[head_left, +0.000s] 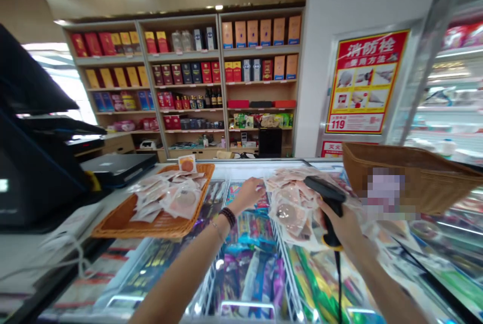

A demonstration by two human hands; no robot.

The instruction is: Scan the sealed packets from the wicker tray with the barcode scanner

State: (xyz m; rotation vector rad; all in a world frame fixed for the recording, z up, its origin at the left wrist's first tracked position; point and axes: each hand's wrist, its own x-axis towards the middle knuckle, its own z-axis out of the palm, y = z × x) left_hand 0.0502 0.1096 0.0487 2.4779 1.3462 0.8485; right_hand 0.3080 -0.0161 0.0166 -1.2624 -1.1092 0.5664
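Leftward of both hands, a wicker tray holds clear packets; the left hand curls over brightly wrapped goods, though whether it pinches anything I cannot tell. Between the hands lies a packet heap, and the right hand wraps the scanner, best held steady, cord clear of the packets.

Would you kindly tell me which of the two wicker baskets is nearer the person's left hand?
The shallow orange basket, heaped with clear packets, is nearer the left hand; the deeper brown basket is to the right of the right hand.
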